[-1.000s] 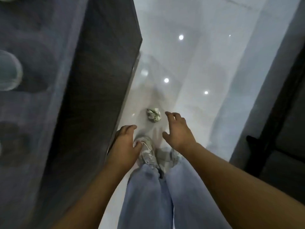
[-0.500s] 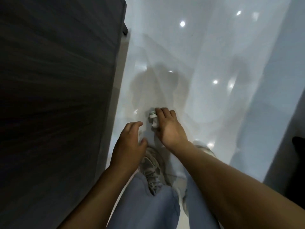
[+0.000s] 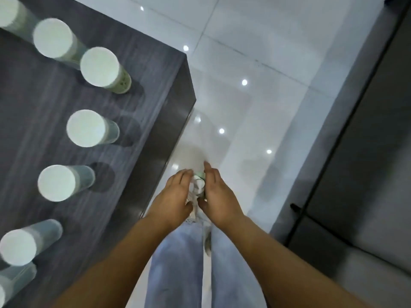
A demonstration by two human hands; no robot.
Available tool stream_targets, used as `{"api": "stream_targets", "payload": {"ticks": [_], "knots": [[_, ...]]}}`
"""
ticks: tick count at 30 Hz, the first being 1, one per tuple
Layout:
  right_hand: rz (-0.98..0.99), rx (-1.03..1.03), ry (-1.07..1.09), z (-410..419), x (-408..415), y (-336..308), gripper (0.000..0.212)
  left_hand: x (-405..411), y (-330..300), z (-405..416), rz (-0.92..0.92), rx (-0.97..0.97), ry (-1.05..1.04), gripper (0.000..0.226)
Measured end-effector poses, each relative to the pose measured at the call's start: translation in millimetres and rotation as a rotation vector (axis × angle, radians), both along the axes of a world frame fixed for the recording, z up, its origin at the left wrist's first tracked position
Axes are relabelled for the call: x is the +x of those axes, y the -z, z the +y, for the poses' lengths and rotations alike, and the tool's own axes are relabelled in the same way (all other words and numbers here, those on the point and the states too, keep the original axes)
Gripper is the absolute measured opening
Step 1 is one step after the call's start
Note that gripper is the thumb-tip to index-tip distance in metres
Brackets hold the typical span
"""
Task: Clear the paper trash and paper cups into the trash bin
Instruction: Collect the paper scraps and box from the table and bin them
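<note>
A crumpled white and green paper ball (image 3: 198,185) sits between my two hands, above the glossy floor and in front of my legs. My left hand (image 3: 172,196) presses on its left side with the fingers stretched out. My right hand (image 3: 219,196) closes on its right side, and the thumbs nearly meet below it. Several paper cups stand on the dark wooden table (image 3: 142,121) to my left, among them a cup near the corner (image 3: 99,66), a cup in the middle (image 3: 85,128) and a cup closer to me (image 3: 56,182). No trash bin is in view.
The table's corner and edge (image 3: 184,112) run close to my left hand. White floor tiles (image 3: 255,96) stretch ahead. A dark grey piece of furniture with a black frame (image 3: 367,152) fills the right side. My jeans and a shoe show below the hands.
My right hand reached down to the paper ball on the floor and picked it up. I have risen, the left hand has joined on the paper, and the tabletop with cups is back in view.
</note>
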State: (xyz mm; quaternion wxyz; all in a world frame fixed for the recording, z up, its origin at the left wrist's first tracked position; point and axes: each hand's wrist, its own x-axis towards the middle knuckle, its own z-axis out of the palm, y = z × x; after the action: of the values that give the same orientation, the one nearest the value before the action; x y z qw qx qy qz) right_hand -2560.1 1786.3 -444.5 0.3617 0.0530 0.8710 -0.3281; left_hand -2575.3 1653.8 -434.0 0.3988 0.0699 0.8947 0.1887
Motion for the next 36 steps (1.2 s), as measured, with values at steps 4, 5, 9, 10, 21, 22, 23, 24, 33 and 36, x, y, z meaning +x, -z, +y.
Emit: {"api": "stream_targets", "payload": {"ticks": [4, 5, 9, 10, 21, 22, 23, 24, 33, 36], "knots": [[0.044, -0.027, -0.131, -13, -3, -94, 0.092, -9, -101, -7, 0.049, 0.015, 0.043, 0.067], [0.055, -0.036, -0.167, -18, -3, -114, 0.093, -10, -123, -9, 0.061, 0.026, 0.060, 0.061], [0.064, -0.018, -0.263, -44, -3, -182, 0.093, -1, -190, -27, 0.041, -0.027, 0.034, 0.058], [0.064, -0.019, -0.292, -52, -2, -195, 0.094, 4, -201, -34, 0.044, -0.034, 0.012, 0.058], [0.142, -0.019, -0.759, -181, 2, -284, 0.100, 74, -269, -165, 0.133, -0.110, -0.421, 0.038], [0.152, -0.003, -0.781, -199, 2, -287, 0.099, 80, -272, -182, 0.133, -0.146, -0.467, 0.042], [0.156, 0.009, -0.798, -217, 1, -290, 0.098, 85, -274, -200, 0.133, -0.179, -0.513, 0.046], [0.152, 0.016, -0.811, -236, -1, -292, 0.097, 91, -276, -218, 0.133, -0.203, -0.565, 0.050], [0.152, 0.065, -0.794, -372, -30, -288, 0.094, 112, -273, -371, 0.092, -0.183, -0.888, 0.042], [0.152, 0.086, -0.767, -397, -50, -275, 0.093, 99, -264, -399, 0.081, -0.137, -0.940, 0.049]]}}
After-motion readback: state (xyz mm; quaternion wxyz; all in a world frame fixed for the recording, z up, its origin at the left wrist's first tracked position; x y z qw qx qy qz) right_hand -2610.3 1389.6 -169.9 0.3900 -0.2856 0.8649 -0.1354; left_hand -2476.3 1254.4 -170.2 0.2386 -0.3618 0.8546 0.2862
